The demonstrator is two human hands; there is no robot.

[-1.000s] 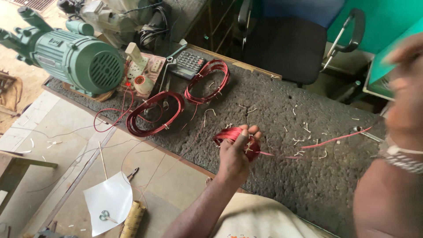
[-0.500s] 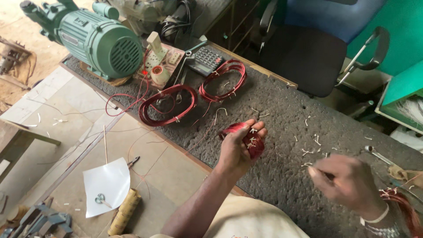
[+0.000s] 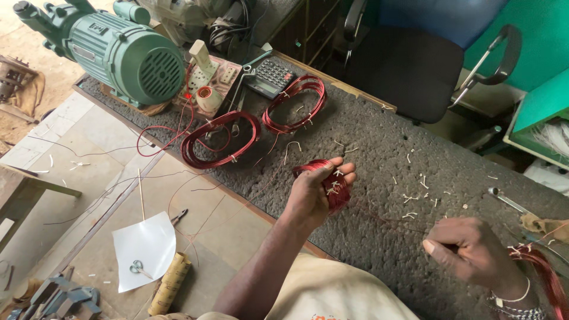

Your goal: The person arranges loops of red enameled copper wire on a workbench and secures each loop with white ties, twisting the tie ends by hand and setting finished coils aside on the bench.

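Note:
My left hand (image 3: 314,192) grips a small coil of red enamelled wire (image 3: 333,184) bound with white ties, held just above the rough dark bench top (image 3: 379,154). A thin red strand runs from that coil rightward to my right hand (image 3: 468,252), whose fingers are pinched on it low at the right. Another red wire bundle (image 3: 542,275) lies by my right wrist, which wears bracelets. Two larger red wire coils, one (image 3: 220,139) near the bench's front edge and one (image 3: 295,104) behind it, lie flat to the left.
A green electric motor (image 3: 121,53) stands at the bench's far left, with a switch board (image 3: 213,80) and calculator (image 3: 269,77) beside it. A black chair (image 3: 409,65) sits behind. On the floor lie white paper (image 3: 145,246), scissors (image 3: 137,268) and a cardboard tube (image 3: 170,283). White tie scraps dot the bench.
My right hand came down from the upper right to the bench's lower right and pinched the strand. My left hand kept its hold on the small coil.

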